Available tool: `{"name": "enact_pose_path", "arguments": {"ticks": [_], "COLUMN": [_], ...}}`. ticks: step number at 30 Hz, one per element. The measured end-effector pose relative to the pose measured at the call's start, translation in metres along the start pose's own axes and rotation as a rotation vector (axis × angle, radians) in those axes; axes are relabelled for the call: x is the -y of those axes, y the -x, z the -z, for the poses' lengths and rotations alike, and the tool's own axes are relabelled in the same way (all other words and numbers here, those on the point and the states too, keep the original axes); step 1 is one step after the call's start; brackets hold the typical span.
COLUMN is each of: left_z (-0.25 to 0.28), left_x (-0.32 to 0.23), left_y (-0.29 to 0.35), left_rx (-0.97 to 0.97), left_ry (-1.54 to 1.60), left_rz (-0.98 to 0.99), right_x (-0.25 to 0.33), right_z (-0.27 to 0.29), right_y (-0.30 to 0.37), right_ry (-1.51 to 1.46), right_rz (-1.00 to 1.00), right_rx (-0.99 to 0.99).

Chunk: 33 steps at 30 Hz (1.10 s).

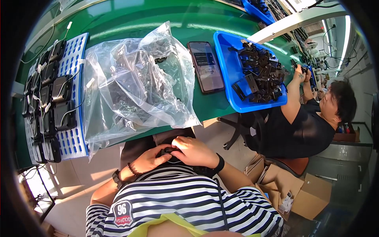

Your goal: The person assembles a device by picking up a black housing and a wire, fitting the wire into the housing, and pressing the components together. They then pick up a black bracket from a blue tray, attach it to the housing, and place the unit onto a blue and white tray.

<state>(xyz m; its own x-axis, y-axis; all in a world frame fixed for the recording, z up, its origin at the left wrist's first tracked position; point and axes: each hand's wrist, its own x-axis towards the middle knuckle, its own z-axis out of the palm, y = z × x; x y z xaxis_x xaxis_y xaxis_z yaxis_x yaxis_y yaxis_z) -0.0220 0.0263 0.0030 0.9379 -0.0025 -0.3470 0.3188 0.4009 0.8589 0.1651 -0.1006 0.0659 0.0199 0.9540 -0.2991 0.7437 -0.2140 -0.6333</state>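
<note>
Close to my body, below the front edge of the table, my left hand (151,158) and my right hand (197,152) meet with fingers closed. Between their fingertips is a small black part (169,150), mostly covered, so its exact kind does not show. A large clear plastic bag (118,85) lies on the table in front of me, with dark pieces dimly visible inside. To its right rests a phone (206,73) with its screen lit. Beyond the phone, a blue plastic bin (223,59) holds a heap of black plastic brackets (260,73).
On the left, a white-and-blue ribbed tray (75,142) carries several black boxy devices (63,89) with thin cables. The green table (215,106) runs across. At right sits a co-worker (304,126) in black, above open cardboard boxes (290,185) on the floor.
</note>
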Motion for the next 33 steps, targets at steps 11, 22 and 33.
{"name": "enact_pose_path", "arguments": {"ticks": [11,22,33], "left_z": [-0.001,-0.001,0.000], "left_x": [-0.003,-0.023,-0.007], "left_y": [0.002,0.002,0.001], "left_rx": [0.009,0.057,0.015], "left_ry": [-0.090,-0.089,-0.054], "left_rz": [-0.005,0.055,0.018], "right_x": [-0.008,-0.008,-0.003], "right_z": [0.007,0.009,0.006], "right_y": [0.008,0.008,0.007], "right_ry": [-0.153,-0.152,-0.102], "right_rz": [0.069,0.055,-0.005], "right_rx": [-0.006,-0.016,-0.014]}}
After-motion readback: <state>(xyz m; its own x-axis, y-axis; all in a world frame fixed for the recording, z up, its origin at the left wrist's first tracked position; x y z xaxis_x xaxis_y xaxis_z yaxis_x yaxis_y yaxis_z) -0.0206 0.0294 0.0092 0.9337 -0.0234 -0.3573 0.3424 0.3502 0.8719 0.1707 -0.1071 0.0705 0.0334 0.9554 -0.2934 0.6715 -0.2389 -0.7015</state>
